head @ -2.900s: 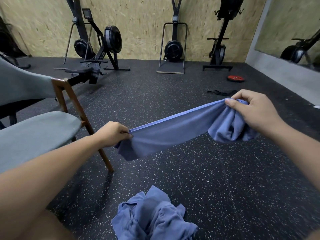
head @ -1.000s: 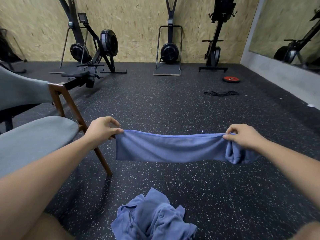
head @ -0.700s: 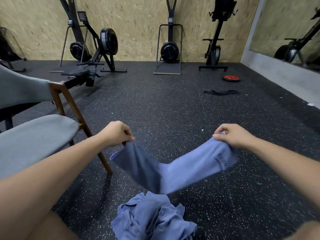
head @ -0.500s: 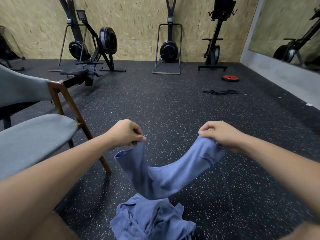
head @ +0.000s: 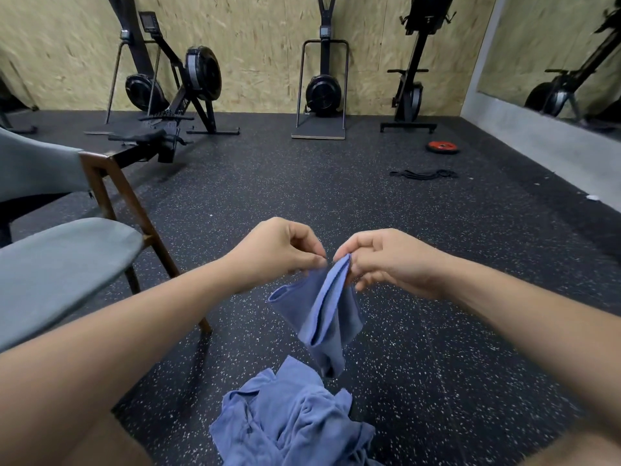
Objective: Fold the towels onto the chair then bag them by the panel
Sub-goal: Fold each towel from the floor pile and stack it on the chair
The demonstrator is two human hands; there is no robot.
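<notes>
A blue towel [head: 322, 314] hangs doubled over in front of me, its two ends brought together at the top. My left hand [head: 279, 252] pinches one end and my right hand [head: 386, 260] pinches the other, fingertips almost touching. Below them a crumpled heap of blue towels [head: 289, 425] lies on the floor. The grey padded chair [head: 57, 264] with wooden legs stands at my left, its seat bare.
Black speckled rubber floor all around. Rowing and ski machines [head: 188, 85] line the chipboard wall [head: 262, 35] at the back. A red weight plate [head: 443, 147] and a black band [head: 423, 174] lie far right. A mirror wall [head: 554, 55] runs along the right.
My hands have come together from wide apart, so the stretched towel now hangs folded in half between them.
</notes>
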